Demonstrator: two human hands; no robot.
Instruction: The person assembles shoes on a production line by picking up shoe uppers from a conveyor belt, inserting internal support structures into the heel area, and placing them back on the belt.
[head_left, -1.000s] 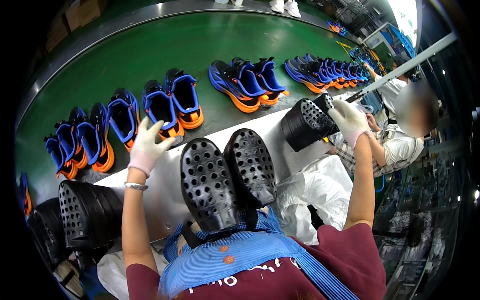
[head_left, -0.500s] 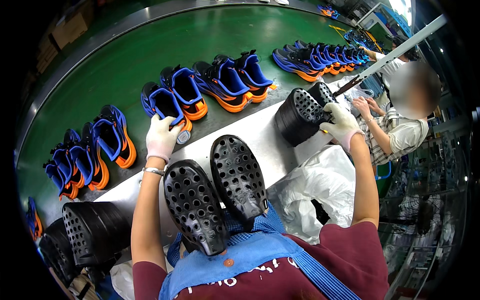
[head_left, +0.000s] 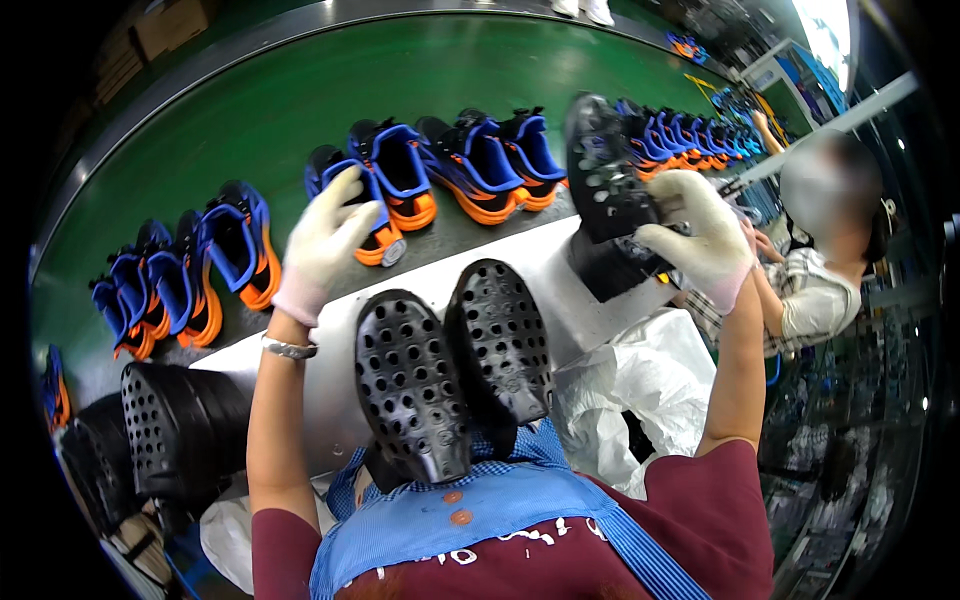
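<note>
Both my hands wear white gloves. My left hand [head_left: 322, 245], fingers spread, hovers by the heel of a blue, black and orange sneaker [head_left: 384, 235] and holds nothing. A round pale tag sits at that heel. At the right, my right hand [head_left: 703, 232] grips a black, hole-studded, shoe-shaped form [head_left: 605, 185], tilted up and blurred, between thumb and fingers. Beneath it another black form [head_left: 610, 262] stands on the metal ledge. Before my apron, two more perforated forms, a left one [head_left: 412, 385] and a right one [head_left: 503, 340], stand side by side, soles up.
Several matching sneakers [head_left: 485, 165] line the green belt [head_left: 300, 110]. More black forms [head_left: 185, 430] stand at the left end of the metal ledge [head_left: 325, 355]. A crumpled white plastic bag [head_left: 650, 370] lies right of centre. A co-worker [head_left: 815, 270] sits at the right.
My right hand has lifted one black form from the pair at the right. My left hand has let go of the sneaker's heel and risen off it.
</note>
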